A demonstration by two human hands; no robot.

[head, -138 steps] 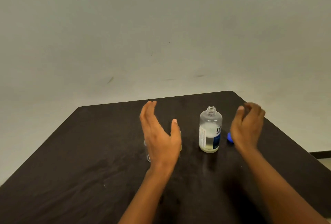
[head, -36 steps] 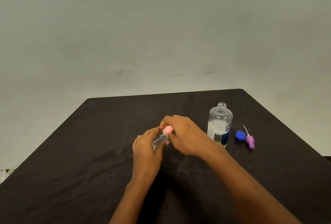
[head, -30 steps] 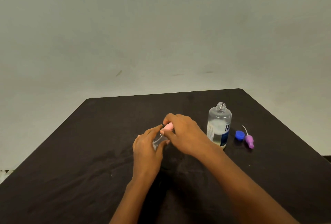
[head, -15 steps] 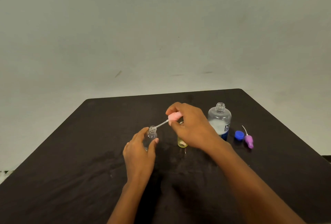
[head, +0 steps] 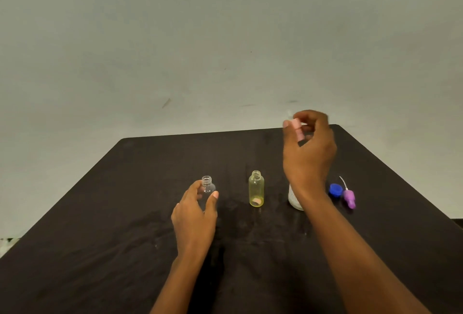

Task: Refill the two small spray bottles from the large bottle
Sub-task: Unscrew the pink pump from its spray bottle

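A small clear spray bottle (head: 207,185) stands uncapped on the black table (head: 100,226); my left hand (head: 195,216) holds it between thumb and fingers. To its right a small yellow bottle (head: 256,188) stands open too. My right hand (head: 309,153) is raised above the table and pinches the pink spray cap (head: 297,129). Behind that wrist, the large bottle (head: 293,199) is mostly hidden; only its lower left side shows.
A blue cap (head: 335,189) and a purple spray cap (head: 348,197) with its dip tube lie right of the large bottle. A plain grey wall rises behind the table's far edge.
My right hand unscrewed the pink spray cap from the clear bottle, drew its tube out, and carried it up and to the right. My left hand stayed on the clear bottle.
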